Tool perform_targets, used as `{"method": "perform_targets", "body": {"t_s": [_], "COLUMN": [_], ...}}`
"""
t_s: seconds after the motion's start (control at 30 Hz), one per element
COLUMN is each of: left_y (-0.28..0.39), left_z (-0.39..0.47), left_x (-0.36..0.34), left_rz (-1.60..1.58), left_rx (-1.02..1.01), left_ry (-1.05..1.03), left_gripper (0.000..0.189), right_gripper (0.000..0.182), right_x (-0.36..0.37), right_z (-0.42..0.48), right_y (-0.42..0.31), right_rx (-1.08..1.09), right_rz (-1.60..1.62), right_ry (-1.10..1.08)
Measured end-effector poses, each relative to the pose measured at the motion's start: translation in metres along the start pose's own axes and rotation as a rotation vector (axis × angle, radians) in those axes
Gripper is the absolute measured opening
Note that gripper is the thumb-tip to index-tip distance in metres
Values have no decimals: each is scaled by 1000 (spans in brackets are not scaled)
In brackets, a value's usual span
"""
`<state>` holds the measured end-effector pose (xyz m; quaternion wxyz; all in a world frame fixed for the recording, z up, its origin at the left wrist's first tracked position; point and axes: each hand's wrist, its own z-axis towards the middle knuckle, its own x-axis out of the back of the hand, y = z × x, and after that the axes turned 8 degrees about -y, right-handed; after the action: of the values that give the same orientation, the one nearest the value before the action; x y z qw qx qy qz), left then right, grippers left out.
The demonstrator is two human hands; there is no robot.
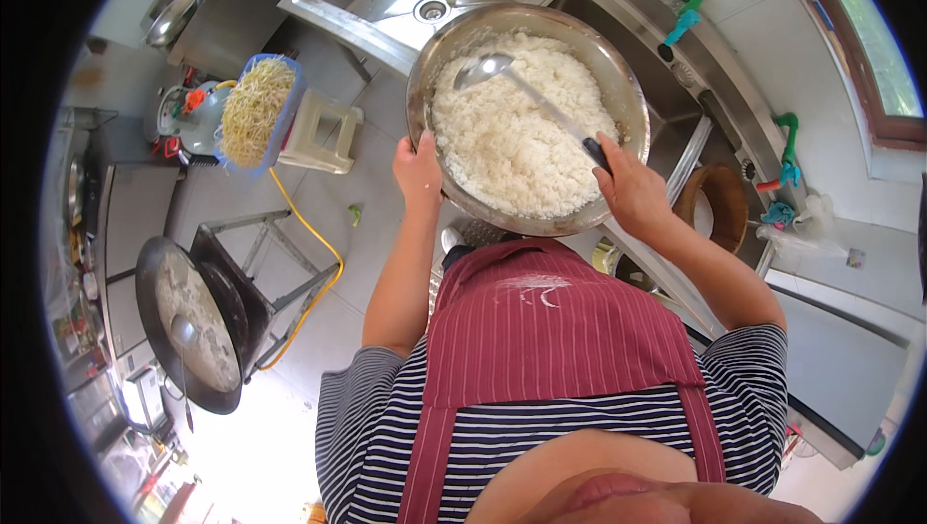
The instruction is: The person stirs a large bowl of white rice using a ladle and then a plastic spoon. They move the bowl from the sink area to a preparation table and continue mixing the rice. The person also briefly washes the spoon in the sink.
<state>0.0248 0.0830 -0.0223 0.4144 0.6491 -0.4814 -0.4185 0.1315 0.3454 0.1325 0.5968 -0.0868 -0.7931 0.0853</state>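
A large round metal basin full of cooked white rice is in front of me, over the edge of the steel sink. My left hand grips the basin's left rim, thumb on top. In my right hand, at the basin's lower right rim, is the black handle of a metal ladle. The ladle's bowl lies on or just above the rice near the upper left; which of these cannot be told. A red striped apron with white smears covers my front.
Behind the basin runs a steel sink with a drain. A wooden tub stands at right. On the left are bean sprouts in a blue basket on a stool, a yellow hose, and a wok on a metal stand.
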Motion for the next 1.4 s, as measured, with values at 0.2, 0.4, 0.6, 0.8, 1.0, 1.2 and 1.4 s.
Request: {"method": "perform_targets", "body": {"t_s": [0.2,0.4,0.6,0.8,1.0,1.2,1.4], "left_y": [1,4,2,5,6,-5,-8], "left_z": [17,25,33,31,13,-4,-16], "left_x": [11,17,19,20,14,10,4], "left_rz": [-43,-44,-24,-11,-27,-128,-78], "left_rx": [25,26,43,56,77,8,-3], "left_ry": [-20,-41,-94,-87,18,30,109], "left_gripper": [25,27,27,26,26,23,24], "right_gripper": [49,68,69,60,46,46,45], "right_x": [-26,8,63,106,87,28,-25], "right_z": [-18,-19,63,106,118,110,22], "right_y": [-26,66,151,160,151,154,155], "right_rx": [125,399,808,604,430,99,-183], "right_rz": [70,-388,-594,-706,-188,-139,173], "right_ry": [-402,-555,-139,-200,-205,-136,-136]}}
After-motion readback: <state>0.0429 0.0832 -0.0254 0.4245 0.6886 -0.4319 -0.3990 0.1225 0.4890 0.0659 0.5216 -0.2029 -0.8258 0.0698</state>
